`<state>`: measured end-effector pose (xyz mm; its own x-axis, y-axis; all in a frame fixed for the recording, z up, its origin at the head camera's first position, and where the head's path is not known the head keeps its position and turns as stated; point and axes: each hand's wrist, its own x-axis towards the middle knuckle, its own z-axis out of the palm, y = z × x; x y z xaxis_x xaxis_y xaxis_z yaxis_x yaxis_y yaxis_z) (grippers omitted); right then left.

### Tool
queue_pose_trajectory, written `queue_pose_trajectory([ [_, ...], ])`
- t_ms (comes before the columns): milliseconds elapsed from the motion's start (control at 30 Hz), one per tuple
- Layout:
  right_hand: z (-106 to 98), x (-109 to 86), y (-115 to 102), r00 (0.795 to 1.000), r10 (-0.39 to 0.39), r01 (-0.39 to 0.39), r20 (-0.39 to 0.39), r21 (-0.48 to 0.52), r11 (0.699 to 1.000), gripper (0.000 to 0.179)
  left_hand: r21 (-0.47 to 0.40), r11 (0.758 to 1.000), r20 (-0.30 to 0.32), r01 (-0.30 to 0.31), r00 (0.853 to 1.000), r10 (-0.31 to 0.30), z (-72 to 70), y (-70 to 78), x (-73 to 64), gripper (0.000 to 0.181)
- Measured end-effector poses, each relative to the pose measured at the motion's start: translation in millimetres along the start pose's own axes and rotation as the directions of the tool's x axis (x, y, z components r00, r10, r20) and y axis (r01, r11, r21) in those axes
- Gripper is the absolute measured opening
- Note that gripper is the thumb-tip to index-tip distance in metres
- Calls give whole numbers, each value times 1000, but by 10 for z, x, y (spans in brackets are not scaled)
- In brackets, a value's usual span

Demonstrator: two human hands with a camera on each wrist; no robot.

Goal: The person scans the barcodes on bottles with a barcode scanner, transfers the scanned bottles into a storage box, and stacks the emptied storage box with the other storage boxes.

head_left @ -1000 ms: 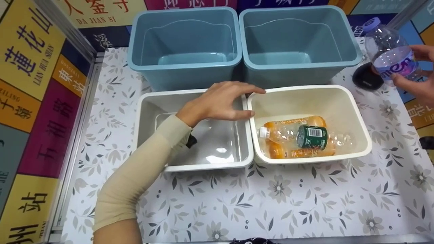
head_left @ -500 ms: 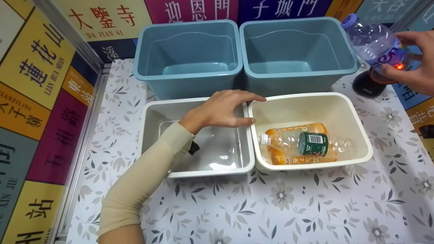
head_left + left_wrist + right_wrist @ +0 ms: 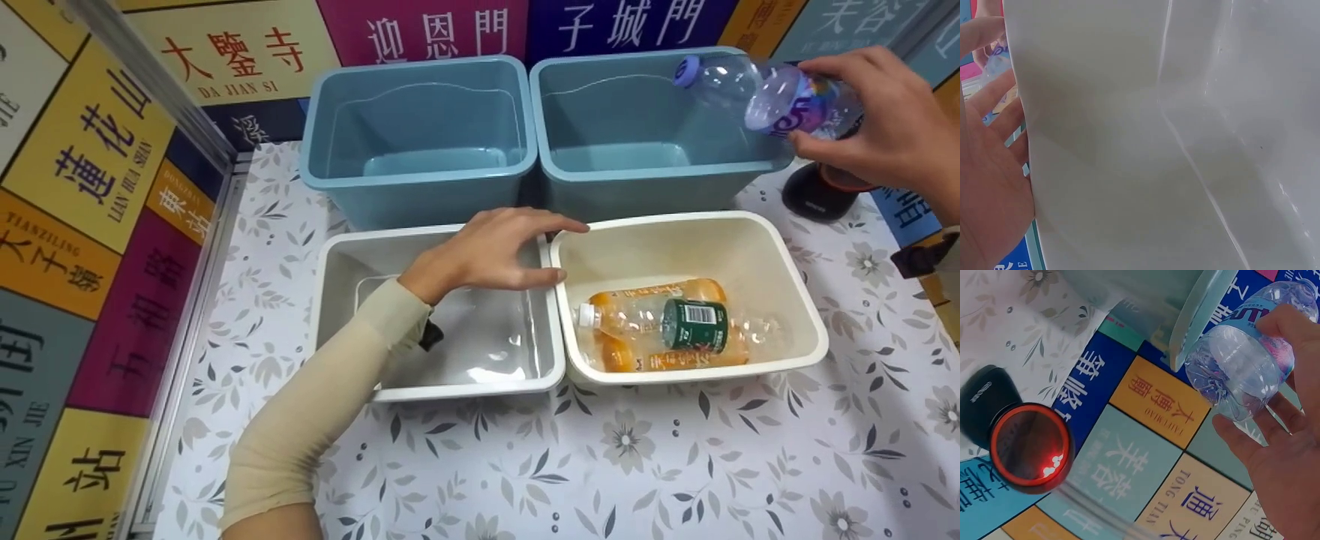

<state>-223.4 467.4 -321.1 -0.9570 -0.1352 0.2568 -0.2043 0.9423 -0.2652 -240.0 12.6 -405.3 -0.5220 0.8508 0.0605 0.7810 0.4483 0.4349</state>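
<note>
White floral cloth [image 3: 525, 450] is spreading before two smooth plastic bins, with a beige sleeve [image 3: 315, 397] reaching across it. The grey bin [image 3: 480, 391] and the cream bin [image 3: 705, 374] are standing side by side, rims nearly meeting. The left hand [image 3: 491, 251] is touching the cream bin's rim, its fingers and thumb loosely spread. Inside that bin, a clear bottle [image 3: 696, 325] with a green label is lying on orange plastic [image 3: 637, 291]. Beyond, a rounded black device [image 3: 814, 196] is sitting near the right blue bin [image 3: 667, 173]. The right hand [image 3: 889, 120] is gripping a purple-labelled bottle [image 3: 802, 105], fingers curling round it; its capped end is tilting leftward over that bin's mouth. The left blue bin [image 3: 416, 181] is standing close alongside.
</note>
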Motion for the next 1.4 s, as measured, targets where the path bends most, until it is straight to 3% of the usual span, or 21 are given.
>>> queue_pose_trajectory([
  [533,121,353,-102,995,-47,45,91,19,999,76,1,1000,-25,-11,1000,11,-2,-30,26,61],
  [933,259,553,-179,977,-64,50,205,72,996,76,-1,1000,-20,-23,1000,23,5,-15,29,62],
  [1233,410,731,-257,942,-81,70,325,44,997,75,-2,1000,-24,-29,999,29,4,-20,3,63],
  [1400,482,829,-280,932,-86,82,352,27,996,75,-1,999,-23,-33,999,33,-1,-20,14,63],
])
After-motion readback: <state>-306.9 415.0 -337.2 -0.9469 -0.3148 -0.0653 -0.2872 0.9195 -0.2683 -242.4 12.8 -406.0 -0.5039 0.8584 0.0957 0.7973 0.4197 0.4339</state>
